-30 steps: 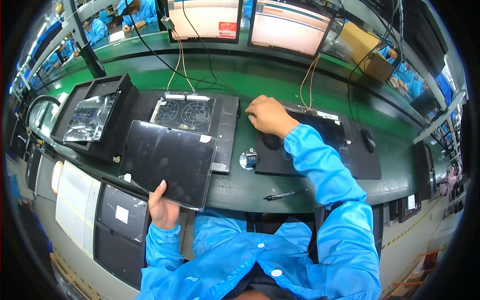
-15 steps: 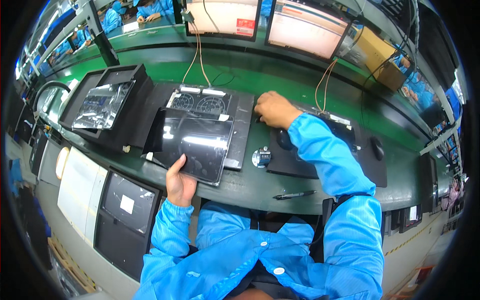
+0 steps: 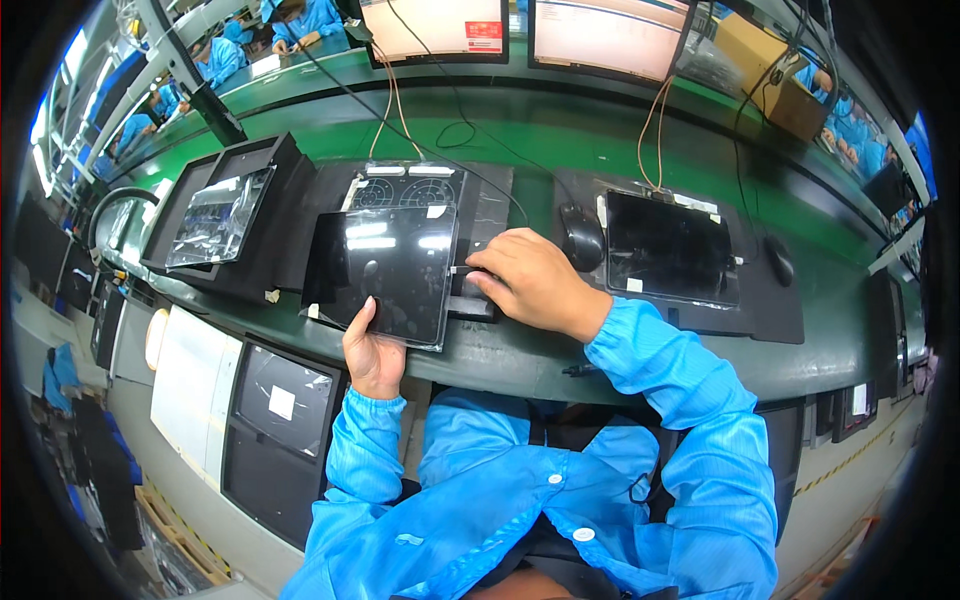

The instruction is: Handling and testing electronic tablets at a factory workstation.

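My left hand (image 3: pixel 373 357) grips the near edge of a glossy black tablet panel (image 3: pixel 393 270) and holds it over the green bench. Behind the panel lies a black fixture with two round grilles (image 3: pixel 400 190). My right hand (image 3: pixel 530 283) rests palm down at the panel's right edge, its fingers touching the side of the panel and a small dark part beneath; whether it grips anything is hidden. A second black tablet (image 3: pixel 670 262) lies on a dark mat to the right.
A black mouse (image 3: pixel 581 238) sits between the two tablets. A black tray with a shiny bagged part (image 3: pixel 218 215) stands at the left. Two monitors (image 3: pixel 600 35) and cables line the back. Other workers in blue sit far left.
My right hand has come left from the mouse area to the panel's right edge. My left hand has brought the panel right and closer, over the grille fixture.
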{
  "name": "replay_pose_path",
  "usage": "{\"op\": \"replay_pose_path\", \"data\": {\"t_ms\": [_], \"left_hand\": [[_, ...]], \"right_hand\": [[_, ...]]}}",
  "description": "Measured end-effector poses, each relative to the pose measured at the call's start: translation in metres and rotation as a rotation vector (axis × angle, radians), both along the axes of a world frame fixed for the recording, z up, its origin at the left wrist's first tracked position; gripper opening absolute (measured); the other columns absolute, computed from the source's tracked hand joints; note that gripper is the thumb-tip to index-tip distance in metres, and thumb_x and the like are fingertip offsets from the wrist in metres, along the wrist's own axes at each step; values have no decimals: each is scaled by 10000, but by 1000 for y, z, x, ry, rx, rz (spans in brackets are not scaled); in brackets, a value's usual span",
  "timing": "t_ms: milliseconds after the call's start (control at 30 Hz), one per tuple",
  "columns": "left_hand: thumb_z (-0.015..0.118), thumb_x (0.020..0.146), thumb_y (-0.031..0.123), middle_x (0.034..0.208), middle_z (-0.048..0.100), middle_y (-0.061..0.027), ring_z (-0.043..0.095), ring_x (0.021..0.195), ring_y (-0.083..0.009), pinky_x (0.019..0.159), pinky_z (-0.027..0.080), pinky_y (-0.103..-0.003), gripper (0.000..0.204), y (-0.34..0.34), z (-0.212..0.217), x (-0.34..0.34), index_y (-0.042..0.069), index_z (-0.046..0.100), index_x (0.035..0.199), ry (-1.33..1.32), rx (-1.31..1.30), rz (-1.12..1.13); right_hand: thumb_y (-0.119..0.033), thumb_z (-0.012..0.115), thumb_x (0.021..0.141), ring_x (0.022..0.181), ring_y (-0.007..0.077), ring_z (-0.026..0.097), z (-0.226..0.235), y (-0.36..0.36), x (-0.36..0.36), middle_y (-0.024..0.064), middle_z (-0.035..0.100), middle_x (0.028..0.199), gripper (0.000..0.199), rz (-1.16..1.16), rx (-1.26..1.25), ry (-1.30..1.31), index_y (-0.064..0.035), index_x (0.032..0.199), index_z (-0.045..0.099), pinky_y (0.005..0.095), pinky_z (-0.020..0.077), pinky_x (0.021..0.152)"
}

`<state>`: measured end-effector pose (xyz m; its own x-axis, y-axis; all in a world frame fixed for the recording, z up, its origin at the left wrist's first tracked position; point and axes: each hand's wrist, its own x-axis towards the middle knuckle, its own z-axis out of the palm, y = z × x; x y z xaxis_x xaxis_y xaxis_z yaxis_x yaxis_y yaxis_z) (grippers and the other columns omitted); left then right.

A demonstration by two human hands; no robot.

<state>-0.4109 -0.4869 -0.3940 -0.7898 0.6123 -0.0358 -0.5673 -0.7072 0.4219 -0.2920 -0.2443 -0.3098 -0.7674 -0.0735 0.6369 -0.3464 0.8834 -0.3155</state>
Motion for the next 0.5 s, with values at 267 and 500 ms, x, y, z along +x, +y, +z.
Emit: {"op": "replay_pose_path", "data": {"t_ms": [267,500], "left_hand": [[570,1016,101,1313,672,-168,636,1231,-307,1113,475,-459,319,1,0,0,-40,604,1300,-42,-64,53],[596,999,91,1313,664,-141,632,1231,-288,1102,481,-453,347,0,3,1,-19,591,1328,57,-73,13]], "right_hand": [[-187,712,925,879,297,668,-15,-6,-2,94,680,876,152,30,-39,-1,-55,1000,701,419,501,867],[-147,707,916,870,315,667,-14,-15,-6,116,672,862,140,-8,-55,-41,-46,1010,686,428,502,850]]}}
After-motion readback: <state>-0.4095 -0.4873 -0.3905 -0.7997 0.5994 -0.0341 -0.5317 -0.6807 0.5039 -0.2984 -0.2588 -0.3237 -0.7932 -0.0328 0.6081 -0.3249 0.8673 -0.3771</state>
